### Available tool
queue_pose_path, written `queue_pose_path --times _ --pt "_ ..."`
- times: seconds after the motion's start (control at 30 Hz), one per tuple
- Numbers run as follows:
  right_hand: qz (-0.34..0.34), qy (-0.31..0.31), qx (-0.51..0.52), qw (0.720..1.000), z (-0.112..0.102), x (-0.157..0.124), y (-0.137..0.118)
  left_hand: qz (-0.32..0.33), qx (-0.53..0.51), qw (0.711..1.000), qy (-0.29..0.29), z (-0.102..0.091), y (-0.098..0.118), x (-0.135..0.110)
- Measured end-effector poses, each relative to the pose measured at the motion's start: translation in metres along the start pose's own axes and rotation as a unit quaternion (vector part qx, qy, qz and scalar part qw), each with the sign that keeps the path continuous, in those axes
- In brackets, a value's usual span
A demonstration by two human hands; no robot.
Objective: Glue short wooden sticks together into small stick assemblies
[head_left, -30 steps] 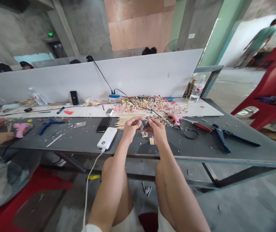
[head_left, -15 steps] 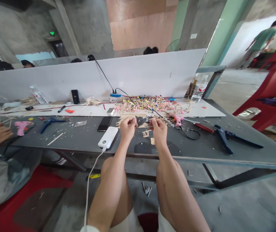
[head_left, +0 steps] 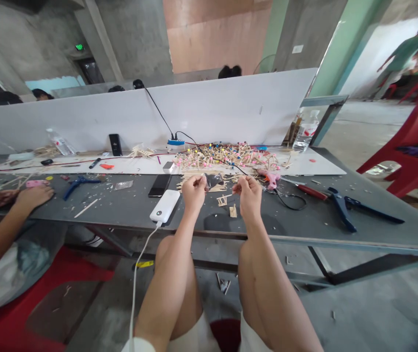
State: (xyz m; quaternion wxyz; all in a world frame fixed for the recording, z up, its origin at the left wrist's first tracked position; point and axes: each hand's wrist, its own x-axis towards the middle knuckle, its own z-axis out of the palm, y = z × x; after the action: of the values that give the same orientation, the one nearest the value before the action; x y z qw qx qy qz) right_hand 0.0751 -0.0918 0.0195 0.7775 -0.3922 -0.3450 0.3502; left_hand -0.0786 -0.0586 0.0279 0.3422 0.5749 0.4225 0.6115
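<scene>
My left hand (head_left: 194, 190) pinches the edge of a small clear plastic bag (head_left: 214, 183) with something dark inside. Apart from the bag, to its right, my right hand (head_left: 249, 193) is closed with thumb and fingertips together. A thin pale bit shows at its fingertips, too small to name. Below the hands on the grey table (head_left: 190, 215) lie a small frame of wooden sticks (head_left: 222, 201) and a small flat wooden piece (head_left: 233, 211). A row of wooden sticks (head_left: 190, 178) lies behind the bag.
Behind is a heap of sticks with coloured balls (head_left: 227, 156). To the right are a pink glue gun (head_left: 270, 178), a red-handled tool (head_left: 311, 191) and blue cutters (head_left: 342, 210). A white power bank (head_left: 165, 206) and black phone (head_left: 159, 186) lie left. A co-worker's hand (head_left: 34, 195) is far left.
My right hand has come off the bag and moved right, while my left hand keeps hold of it. The co-worker's hand at the left has reached to the pink glue gun there.
</scene>
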Motion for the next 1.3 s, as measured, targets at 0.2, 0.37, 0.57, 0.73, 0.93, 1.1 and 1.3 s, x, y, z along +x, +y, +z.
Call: queue_pose_path --times 0.2,0.37,0.57,0.73,0.93,1.1,1.3 --pt "0.008 0.020 0.026 0.999 -0.008 0.003 -0.005 -0.008 -0.012 1.000 0.003 0.007 -0.001 0.000" --pt "0.028 0.074 0.009 0.997 -0.013 0.008 -0.001 -0.023 -0.053 0.998 -0.026 0.014 0.000 -0.001" --pt "0.134 -0.086 -0.021 0.987 -0.006 0.002 -0.001 -0.037 -0.114 0.988 -0.097 0.015 0.005 -0.002" --pt "0.127 -0.086 0.008 0.988 -0.005 0.001 -0.006 -0.069 -0.171 0.972 -0.149 0.015 0.013 -0.005" --pt "0.148 -0.105 0.015 0.983 -0.011 0.006 -0.002 -0.087 -0.236 0.942 -0.223 0.018 0.016 -0.008" --pt "0.077 -0.029 -0.109 0.991 -0.022 0.014 0.011 -0.085 -0.209 0.961 -0.160 0.017 0.010 -0.005" --pt "-0.034 -0.113 -0.358 0.926 -0.041 0.033 0.029 -0.046 -0.073 0.994 -0.063 0.011 -0.005 0.000"
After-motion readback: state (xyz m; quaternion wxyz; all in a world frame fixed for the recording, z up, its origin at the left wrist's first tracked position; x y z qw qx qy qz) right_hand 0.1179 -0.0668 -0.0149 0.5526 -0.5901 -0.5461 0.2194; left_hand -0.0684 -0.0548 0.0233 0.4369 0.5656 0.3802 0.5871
